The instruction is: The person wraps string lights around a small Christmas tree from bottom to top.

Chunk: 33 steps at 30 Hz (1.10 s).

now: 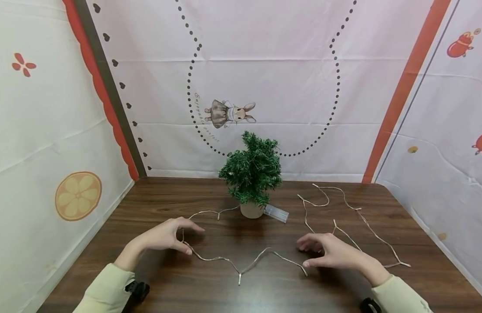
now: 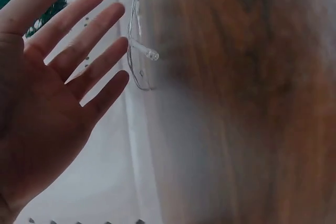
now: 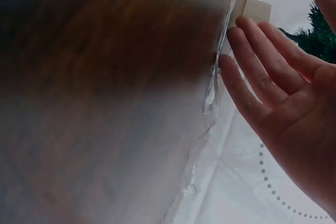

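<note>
A string of small lights on thin wire [image 1: 217,259] lies across the dark wooden table in loose zigzags. My left hand [image 1: 166,234] hovers over its left part, fingers spread and relaxed, holding nothing; in the left wrist view a small clear bulb [image 2: 151,54] lies beyond the fingertips of that hand [image 2: 68,77]. On the other side my right hand [image 1: 335,252] has its thumb near one end of the front wire, fingers loosely bent, with nothing in its grasp. The right wrist view shows wire [image 3: 224,30] beside the fingers of this hand [image 3: 294,93]. Whether either hand touches the wire, I cannot tell.
A small green artificial tree [image 1: 252,169] in a beige pot [image 1: 251,210] stands at the back middle of the table [image 1: 178,191]. Touching or close to the pot is a clear battery box [image 1: 276,213]. More light wire [image 1: 376,234] spreads over the right side. Printed cloth hangs around.
</note>
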### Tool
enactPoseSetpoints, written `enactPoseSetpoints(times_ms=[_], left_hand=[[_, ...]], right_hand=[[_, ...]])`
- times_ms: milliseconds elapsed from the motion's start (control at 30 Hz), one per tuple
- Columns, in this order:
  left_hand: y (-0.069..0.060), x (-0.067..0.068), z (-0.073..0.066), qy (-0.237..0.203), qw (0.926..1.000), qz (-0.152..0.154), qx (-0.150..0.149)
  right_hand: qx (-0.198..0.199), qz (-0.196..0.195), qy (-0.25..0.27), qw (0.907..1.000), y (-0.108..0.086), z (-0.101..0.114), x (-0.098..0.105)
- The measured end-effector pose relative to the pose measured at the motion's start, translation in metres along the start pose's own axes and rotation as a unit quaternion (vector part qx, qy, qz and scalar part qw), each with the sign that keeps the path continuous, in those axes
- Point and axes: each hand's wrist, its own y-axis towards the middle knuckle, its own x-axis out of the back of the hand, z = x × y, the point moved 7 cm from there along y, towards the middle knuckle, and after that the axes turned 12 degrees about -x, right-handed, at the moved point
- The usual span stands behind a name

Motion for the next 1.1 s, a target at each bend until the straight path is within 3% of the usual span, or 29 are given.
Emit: enactPoseSetpoints(times_ms=[267,467,733,900,1100], left_hand=[[0.000,-0.003,0.018,-0.067,0.9970,0.040,0.003],[0.002,-0.006,0.021,-0.099,0.9938,0.050,-0.013],[0.007,-0.007,0.018,-0.089,0.9939,0.064,-0.016],[0.007,-0.005,0.017,-0.086,0.9940,0.060,-0.030],[0.003,0.005,0.017,-0.087,0.9954,0.036,-0.021]], right_hand=[[0.052,0.034,0.022,0.9978,-0.002,-0.005,0.001],[0.071,0.057,0.012,0.9957,-0.003,-0.007,-0.002],[0.067,0.068,-0.018,0.9953,-0.006,-0.004,-0.002],[0.056,0.080,0.017,0.9951,-0.008,-0.007,0.004],[0.054,0.086,0.091,0.9906,-0.011,-0.011,0.023]])
